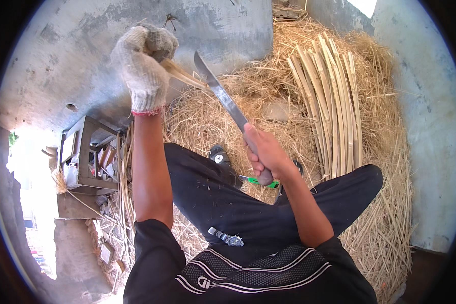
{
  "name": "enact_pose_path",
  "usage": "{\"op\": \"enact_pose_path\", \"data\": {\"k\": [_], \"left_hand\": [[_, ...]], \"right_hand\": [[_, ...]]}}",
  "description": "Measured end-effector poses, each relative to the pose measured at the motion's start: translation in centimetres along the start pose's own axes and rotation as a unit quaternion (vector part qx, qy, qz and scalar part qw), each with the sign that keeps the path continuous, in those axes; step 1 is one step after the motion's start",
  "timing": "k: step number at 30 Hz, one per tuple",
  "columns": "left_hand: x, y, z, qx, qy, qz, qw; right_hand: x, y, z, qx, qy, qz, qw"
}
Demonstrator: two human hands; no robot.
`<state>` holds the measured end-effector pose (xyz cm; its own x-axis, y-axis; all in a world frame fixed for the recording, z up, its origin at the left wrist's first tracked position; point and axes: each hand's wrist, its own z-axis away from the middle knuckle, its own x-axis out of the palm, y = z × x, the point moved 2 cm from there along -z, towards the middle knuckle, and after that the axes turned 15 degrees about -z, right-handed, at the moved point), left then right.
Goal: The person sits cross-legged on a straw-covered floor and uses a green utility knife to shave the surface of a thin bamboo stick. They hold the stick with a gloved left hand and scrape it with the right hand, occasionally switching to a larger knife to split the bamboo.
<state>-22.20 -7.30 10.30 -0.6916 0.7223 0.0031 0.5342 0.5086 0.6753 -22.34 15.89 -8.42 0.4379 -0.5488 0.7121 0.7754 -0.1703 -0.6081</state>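
Observation:
My left hand [146, 63], in a greyish knitted glove with a red-edged cuff, is raised at the upper left. Its fingers are closed round a pale split bamboo strip [185, 76], which slants down to the right. My bare right hand [263, 152] grips the handle of a long curved knife [225, 99]. The blade points up and to the left, and its middle meets or passes very near the strip's lower end; I cannot tell if they touch. Part of the strip is hidden inside the glove.
Split bamboo lengths [334, 106] lie in a row at the right on heaped shavings [268, 96]. A green-handled tool [268, 183] rests by my feet. A wristwatch [231, 240] lies on my lap. A wooden frame [88, 157] stands left, below a grey wall [228, 30].

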Motion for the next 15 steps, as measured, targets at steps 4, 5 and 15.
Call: {"op": "enact_pose_path", "data": {"k": [4, 5, 15], "left_hand": [[0.7, 3.0, 0.2, -0.016, 0.041, 0.027, 0.999], [0.7, 3.1, 0.1, -0.021, 0.082, 0.020, 0.996], [0.7, 1.5, 0.8, 0.033, 0.094, -0.105, 0.990]], "right_hand": [[3.8, -0.9, 3.9, -0.192, 0.074, 0.240, 0.949], [4.7, -1.0, 4.4, -0.261, 0.072, 0.263, 0.926], [1.1, 4.8, -3.3, -0.269, 0.204, 0.457, 0.823]]}}
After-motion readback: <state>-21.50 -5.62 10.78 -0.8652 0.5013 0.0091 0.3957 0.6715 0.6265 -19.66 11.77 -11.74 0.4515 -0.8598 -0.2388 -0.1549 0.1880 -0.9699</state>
